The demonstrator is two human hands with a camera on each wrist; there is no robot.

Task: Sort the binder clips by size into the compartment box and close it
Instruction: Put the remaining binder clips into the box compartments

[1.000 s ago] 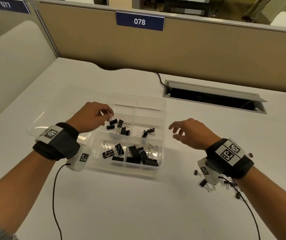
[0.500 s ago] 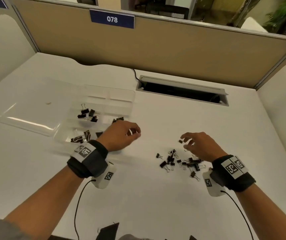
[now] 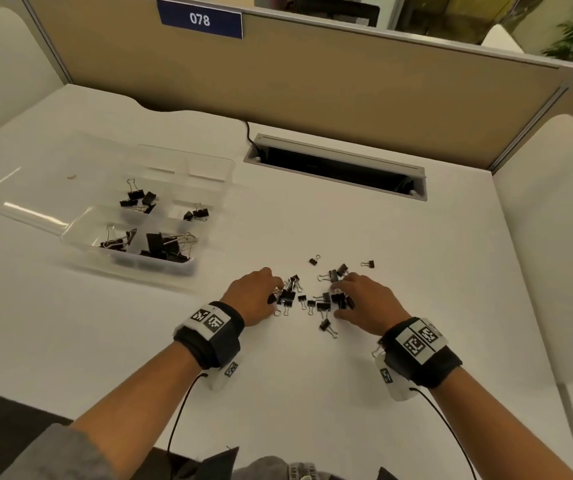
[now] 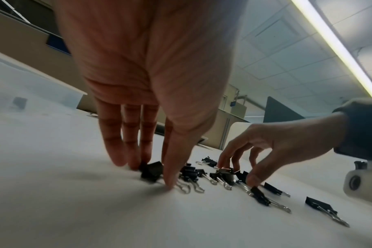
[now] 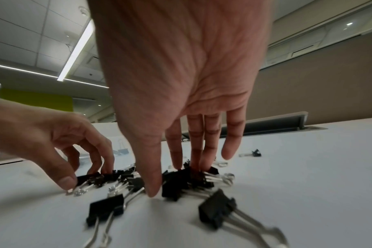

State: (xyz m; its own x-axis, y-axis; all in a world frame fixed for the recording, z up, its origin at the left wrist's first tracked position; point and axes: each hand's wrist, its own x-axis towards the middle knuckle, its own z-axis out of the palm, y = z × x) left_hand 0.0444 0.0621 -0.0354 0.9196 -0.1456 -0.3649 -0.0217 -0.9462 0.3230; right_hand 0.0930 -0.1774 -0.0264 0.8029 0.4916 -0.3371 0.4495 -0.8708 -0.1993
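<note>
1. Compartment box, clear plastic, is seen at the left of the white desk, its long axis running toward the partition; the clear lid is laid flat open off its left side.
2. Sorted binder clips are held in the near compartments, larger ones at the front with wire handles pointing right; smaller ones are in the cell behind, a few more in the cell to the right.
3. Left hand is lowered onto the left edge of the loose pile; its thumb and fingers are curled down around a black clip, pinching it against the desk.
4. Loose binder clips are scattered between the two hands, lying flat, handles pointing every way, many toward the person.
5. Right hand is set on the right side of the pile, fingers fairly straight, tips touching the clips; a firm grip cannot be told.
6. Two stray clips lie farther back, apart from the pile.
7. A cable hatch is recessed in the desk behind.
</note>
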